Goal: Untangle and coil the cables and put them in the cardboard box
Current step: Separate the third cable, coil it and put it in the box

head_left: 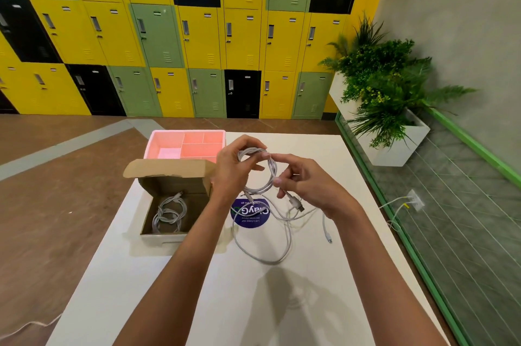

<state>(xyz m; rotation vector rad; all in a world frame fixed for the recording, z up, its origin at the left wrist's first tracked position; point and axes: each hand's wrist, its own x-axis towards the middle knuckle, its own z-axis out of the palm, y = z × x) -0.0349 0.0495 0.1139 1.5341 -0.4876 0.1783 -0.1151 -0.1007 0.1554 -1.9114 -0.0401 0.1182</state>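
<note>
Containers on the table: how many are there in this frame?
2. The open cardboard box sits near the left edge of the table, coiled cable inside; the pink tray with compartments stands just behind it. None seems hidden.

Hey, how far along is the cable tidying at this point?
Done: coiled white cables already lie in the cardboard box. In hand: the left hand holds a part-wound coil while the right hand pinches its plug end. Left: loose cable on the table needs coiling and boxing.
</note>
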